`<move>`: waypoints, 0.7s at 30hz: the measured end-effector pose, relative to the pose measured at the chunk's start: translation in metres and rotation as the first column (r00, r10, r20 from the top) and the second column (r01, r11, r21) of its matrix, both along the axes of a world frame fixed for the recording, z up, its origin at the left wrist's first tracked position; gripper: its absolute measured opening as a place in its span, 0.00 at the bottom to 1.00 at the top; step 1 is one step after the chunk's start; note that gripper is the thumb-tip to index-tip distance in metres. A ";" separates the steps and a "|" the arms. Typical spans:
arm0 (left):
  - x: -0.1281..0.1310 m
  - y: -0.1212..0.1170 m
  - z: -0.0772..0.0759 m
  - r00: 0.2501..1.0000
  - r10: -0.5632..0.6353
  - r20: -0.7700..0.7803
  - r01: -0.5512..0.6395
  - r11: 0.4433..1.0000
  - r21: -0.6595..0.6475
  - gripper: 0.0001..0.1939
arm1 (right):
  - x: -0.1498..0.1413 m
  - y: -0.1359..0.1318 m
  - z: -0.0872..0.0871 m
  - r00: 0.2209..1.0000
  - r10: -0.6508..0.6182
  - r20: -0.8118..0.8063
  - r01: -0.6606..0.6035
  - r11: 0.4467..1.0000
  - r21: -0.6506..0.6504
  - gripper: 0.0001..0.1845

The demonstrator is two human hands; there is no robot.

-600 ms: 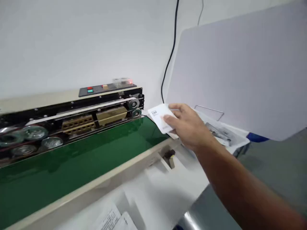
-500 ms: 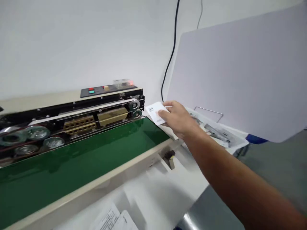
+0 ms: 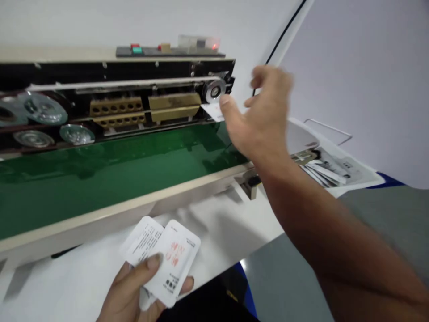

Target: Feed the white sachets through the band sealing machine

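Observation:
My left hand (image 3: pixel 137 286), low in the view, is closed on a small fan of white sachets (image 3: pixel 176 264) printed in black and red. Its thumb lies across their front. At the right end of a continuous band sealer (image 3: pixel 117 71), my right hand (image 3: pixel 264 107) is slightly blurred, with its thumb and fingers apart. A single white sachet (image 3: pixel 212 112) is at the sealer's end roller (image 3: pixel 215 91), partly behind that thumb. Below the rollers runs the green conveyor belt (image 3: pixel 134 170).
A white tray (image 3: pixel 365 179) with several sachets stands right of the sealer. Behind it leans a large pale panel (image 3: pixel 362 89). A black cable (image 3: pixel 284 31) hangs along the wall. Buttons and a clear cover (image 3: pixel 198 44) sit on top of the sealer.
Earlier my right hand pinched a sachet right of the sealer; now its fingers are apart and the sachet is at the end roller. My left hand has come into view with sachets.

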State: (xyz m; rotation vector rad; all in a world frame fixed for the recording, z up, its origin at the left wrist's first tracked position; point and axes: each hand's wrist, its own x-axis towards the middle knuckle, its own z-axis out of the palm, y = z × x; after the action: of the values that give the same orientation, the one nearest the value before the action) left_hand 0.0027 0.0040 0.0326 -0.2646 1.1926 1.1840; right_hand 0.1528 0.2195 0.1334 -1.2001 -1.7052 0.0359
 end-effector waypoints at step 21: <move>0.011 0.002 -0.026 0.988 -0.155 -0.026 0.157 0.983 0.099 0.25 | 0.014 -0.141 -0.100 0.691 0.719 0.077 -0.576 0.613 -0.541 0.37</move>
State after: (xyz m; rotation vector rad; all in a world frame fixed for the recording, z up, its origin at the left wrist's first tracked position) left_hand 0.0140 0.0065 0.0070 -0.0823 1.1441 1.1075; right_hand 0.1664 0.0782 0.0332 -0.8540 -2.4293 0.8272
